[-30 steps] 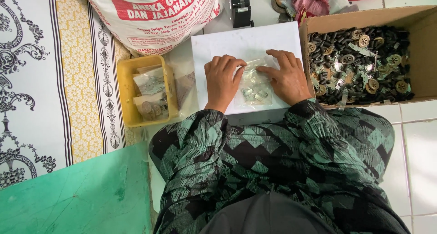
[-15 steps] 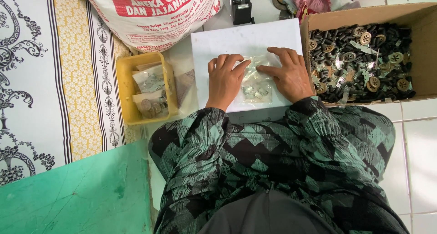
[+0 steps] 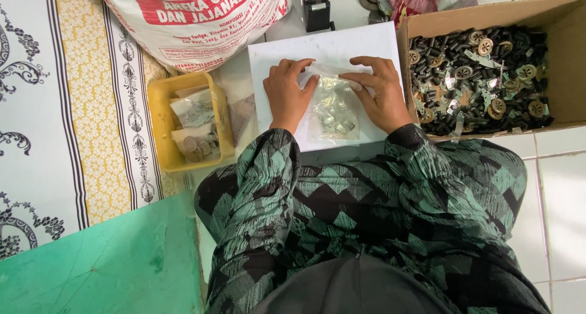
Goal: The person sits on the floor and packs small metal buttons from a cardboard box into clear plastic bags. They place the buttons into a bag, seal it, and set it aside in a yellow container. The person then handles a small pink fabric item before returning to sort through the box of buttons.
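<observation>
My left hand (image 3: 288, 94) and right hand (image 3: 381, 94) both rest on the white board (image 3: 332, 48) that serves as my surface, with the clear plastic bag (image 3: 332, 109) lying between them. The bag holds small metal parts gathered toward its lower end. Its long axis runs away from me, mouth at the far end. Left fingers are curled, the tips pinching the bag's upper left corner. Right fingers are extended and pressed together, flat on the upper right edge. Both hands sit equally near the bag; the mouth lies just beyond my fingertips. The cardboard box (image 3: 549, 11) of dark parts stands just beside my right hand, the yellow tray (image 3: 157, 131) of filled bags near my left.
</observation>
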